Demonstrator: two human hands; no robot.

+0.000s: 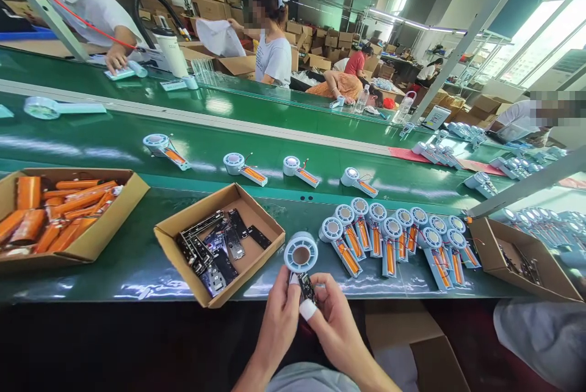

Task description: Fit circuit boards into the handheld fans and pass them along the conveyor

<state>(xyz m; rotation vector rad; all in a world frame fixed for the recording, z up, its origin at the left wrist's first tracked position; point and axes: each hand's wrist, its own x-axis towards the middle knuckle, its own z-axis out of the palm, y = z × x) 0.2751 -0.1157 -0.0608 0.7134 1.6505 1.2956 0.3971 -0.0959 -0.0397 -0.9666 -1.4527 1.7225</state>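
Together around one device [301, 253] and one circuit board [307, 288]: left hand [281, 305], right hand [333, 309].

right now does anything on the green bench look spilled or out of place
Perhaps two small black round spots, alone on the green bench beyond the held light-blue round-headed plastic unit; loose parts or marks, I cannot tell. Nothing looks spilled.

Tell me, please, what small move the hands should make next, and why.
Perhaps press the black rectangular circuit board gently towards the pale-blue, round-headed plastic device: the left hand and right hand hold the two together, the board lies just below the round head, and the grip hides whether it is seated.
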